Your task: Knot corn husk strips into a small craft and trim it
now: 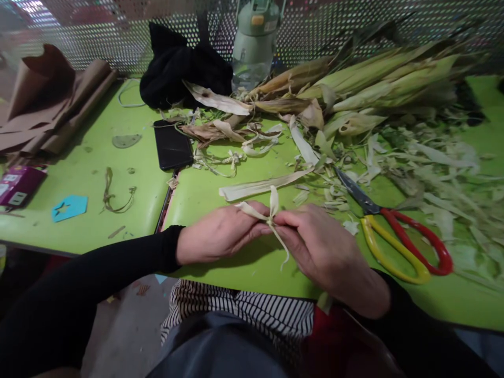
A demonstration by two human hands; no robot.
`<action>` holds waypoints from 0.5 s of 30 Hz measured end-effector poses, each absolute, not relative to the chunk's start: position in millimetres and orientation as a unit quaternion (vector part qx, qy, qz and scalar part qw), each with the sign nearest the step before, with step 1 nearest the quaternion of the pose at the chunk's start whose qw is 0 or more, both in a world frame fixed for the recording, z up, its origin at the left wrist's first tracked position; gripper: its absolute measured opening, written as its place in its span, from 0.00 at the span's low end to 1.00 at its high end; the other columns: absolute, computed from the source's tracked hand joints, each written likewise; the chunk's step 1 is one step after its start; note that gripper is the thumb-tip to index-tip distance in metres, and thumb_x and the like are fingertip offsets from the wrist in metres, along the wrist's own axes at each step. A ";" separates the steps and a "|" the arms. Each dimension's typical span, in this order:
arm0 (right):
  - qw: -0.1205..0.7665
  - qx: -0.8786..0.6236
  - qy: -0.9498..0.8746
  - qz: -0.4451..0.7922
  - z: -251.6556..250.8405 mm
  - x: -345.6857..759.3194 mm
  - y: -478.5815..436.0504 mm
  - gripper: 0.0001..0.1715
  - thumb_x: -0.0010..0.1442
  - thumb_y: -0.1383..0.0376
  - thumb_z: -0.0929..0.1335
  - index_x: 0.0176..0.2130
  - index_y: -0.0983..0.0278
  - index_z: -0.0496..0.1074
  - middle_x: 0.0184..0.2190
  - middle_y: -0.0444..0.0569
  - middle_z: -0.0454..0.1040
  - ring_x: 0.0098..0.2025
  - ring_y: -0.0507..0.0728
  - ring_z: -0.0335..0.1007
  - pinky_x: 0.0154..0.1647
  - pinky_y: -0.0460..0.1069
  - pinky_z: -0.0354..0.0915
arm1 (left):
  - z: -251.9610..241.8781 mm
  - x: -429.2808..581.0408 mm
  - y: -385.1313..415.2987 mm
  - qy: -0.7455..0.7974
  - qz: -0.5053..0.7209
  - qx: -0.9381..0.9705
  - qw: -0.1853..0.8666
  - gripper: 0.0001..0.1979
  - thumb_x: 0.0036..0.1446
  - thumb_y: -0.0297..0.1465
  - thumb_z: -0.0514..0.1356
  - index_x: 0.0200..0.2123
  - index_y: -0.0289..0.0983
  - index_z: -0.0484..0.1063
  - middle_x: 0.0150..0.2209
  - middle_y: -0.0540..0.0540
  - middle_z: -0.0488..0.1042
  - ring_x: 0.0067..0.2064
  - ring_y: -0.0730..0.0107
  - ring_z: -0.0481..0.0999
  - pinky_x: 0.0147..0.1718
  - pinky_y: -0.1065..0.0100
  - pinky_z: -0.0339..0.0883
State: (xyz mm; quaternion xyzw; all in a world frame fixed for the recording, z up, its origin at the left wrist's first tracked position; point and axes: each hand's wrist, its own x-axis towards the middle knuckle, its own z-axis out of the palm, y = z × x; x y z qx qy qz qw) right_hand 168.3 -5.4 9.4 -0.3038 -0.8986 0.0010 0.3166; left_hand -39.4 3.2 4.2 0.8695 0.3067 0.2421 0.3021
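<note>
One knotted husk strip [271, 217] is pinched between thumb and fingers by the left hand [226, 231] and the right hand [325, 241], just over the table [205, 195], probably so it is kept steady; scissors [380, 209] are laid alongside, presumably for easy reach.

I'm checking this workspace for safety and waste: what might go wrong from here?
The thin husk strip pinched between the left hand and right hand might tear if pulled hard. The scissors lie close beside the right hand, so a sideways sweep could knock them. The loose flat strip just beyond the hands might get pushed in among the scraps.
</note>
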 end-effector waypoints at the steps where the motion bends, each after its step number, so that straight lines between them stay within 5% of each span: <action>1: 0.308 -0.302 -0.902 0.004 11.4 169.0 -5.3 0.07 0.70 0.67 0.62 0.40 0.64 0.68 0.29 0.48 0.73 0.30 0.55 0.67 0.31 0.50 0.62 | 4.5 -39.3 3.6 0.302 0.236 0.871 0.307 0.17 0.72 0.38 0.43 0.43 0.33 0.66 0.38 0.42 0.75 0.37 0.66 0.74 0.39 0.65 0.70; 11: 0.265 -0.255 -0.909 0.196 28.4 176.7 -11.6 0.14 0.66 0.71 0.61 0.28 0.61 0.63 0.20 0.39 0.64 0.22 0.49 0.58 0.25 0.47 0.56 | 11.8 -41.4 3.1 0.228 0.253 0.877 0.339 0.12 0.71 0.31 0.46 0.42 0.35 0.68 0.44 0.40 0.76 0.46 0.65 0.76 0.47 0.64 0.71; 15: 0.298 -0.276 -0.893 0.196 23.5 177.6 -10.4 0.11 0.67 0.71 0.63 0.31 0.61 0.65 0.24 0.41 0.69 0.25 0.51 0.64 0.29 0.47 0.62 | 11.0 -45.3 8.9 0.226 0.236 0.855 0.402 0.13 0.71 0.33 0.45 0.43 0.35 0.68 0.42 0.40 0.76 0.42 0.67 0.75 0.46 0.65 0.71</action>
